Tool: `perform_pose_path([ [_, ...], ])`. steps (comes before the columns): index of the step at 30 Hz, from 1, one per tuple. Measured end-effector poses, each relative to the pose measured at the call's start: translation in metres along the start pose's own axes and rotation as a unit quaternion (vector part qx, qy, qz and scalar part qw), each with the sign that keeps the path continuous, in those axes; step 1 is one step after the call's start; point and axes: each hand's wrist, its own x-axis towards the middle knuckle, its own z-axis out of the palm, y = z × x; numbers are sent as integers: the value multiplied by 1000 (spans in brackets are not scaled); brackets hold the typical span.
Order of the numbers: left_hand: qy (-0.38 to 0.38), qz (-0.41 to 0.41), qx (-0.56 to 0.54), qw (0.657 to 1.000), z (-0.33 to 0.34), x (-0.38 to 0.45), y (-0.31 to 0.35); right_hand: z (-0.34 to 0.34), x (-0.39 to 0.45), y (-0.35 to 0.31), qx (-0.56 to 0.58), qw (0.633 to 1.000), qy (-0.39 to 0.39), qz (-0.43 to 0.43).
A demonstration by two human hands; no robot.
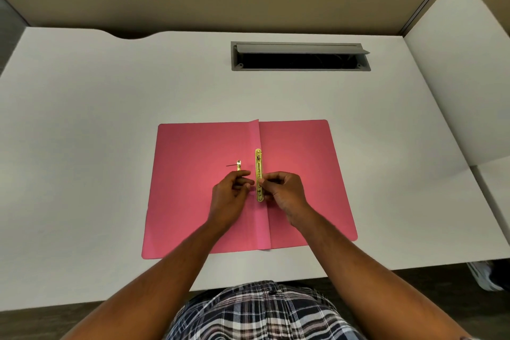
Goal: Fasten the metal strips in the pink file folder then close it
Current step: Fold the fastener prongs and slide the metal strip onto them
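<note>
Fastening the clip on an open folder.
Pink folder [298, 188] lying flat mid-desk; right hand [284, 190] pinching the gold bar [259, 174] at the crease, left hand [230, 192], at nine o'clock, loosely curled, seemingly empty, steadying.

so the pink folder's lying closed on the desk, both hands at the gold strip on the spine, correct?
Not closed. The head view shows the pink folder lying open flat on the desk. The rest holds: left hand and right hand are both at the gold strip on the spine.
</note>
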Motion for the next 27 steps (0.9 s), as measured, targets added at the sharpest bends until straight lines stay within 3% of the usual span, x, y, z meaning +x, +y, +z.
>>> perform_pose_path([
  [4, 1, 15, -12, 1000, -3, 7, 7, 1, 1, 1, -40, 999, 14, 11],
  [9, -28, 41, 111, 993, 0, 17, 3, -1, 1, 0, -52, 998, 23, 14],
  [15, -72, 78, 261, 960, 3, 25, -8, 0, 8, 3, -131, 989, 61, -6],
  [27, -100, 125, 384, 909, -1, 37, -5, -3, 17, 9, -284, 955, 43, -70],
])
